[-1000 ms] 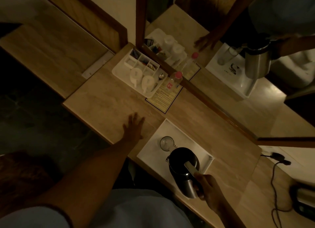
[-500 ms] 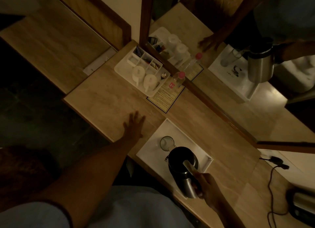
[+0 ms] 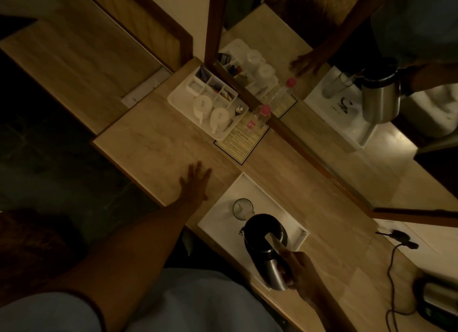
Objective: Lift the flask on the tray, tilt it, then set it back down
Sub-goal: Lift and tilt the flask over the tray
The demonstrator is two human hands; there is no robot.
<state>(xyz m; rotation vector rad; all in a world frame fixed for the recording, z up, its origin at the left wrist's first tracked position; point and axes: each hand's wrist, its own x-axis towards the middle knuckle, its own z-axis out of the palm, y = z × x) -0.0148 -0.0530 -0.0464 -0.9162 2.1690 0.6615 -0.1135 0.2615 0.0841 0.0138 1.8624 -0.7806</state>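
Head view: flask (image 3: pixel 266 242), steel body with black lid, is sitting over the near part of the white tray (image 3: pixel 250 190); I can't tell if its base is touching. My right hand (image 3: pixel 301 273) is wrapping closed around its handle, thumb lying along the top. My left hand (image 3: pixel 195 183) is resting flat on the counter (image 3: pixel 153 145), fingers spread, gripping nothing, just beside the tray. Glass (image 3: pixel 241 209) is standing on the tray, right behind the flask. Mirror (image 3: pixel 347 88) is showing the same flask and hands.
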